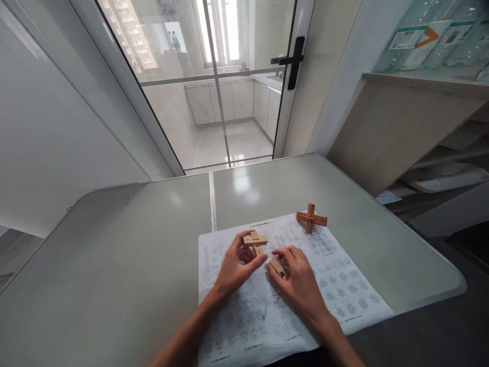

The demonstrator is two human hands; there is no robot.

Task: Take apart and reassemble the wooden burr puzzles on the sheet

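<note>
Several light wooden burr puzzle pieces (255, 239), fitted crosswise, are gripped between the thumb and fingers of my left hand (237, 261). My right hand (298, 271) curls around a loose wooden puzzle piece (278, 267), a short notched bar, with thumb and fingers on either side of it. The two hands are close together but apart, over a large printed sheet (244, 326) covered in small diagrams. A darker, assembled wooden burr puzzle (311, 218) stands at the far right part of the sheet.
The sheet lies on a grey-green table (153, 255) with a seam across it. Behind is a glass door (229, 102) with a black handle (293, 62). On the right, a wooden shelf (405, 122) carries large plastic bottles (431, 41).
</note>
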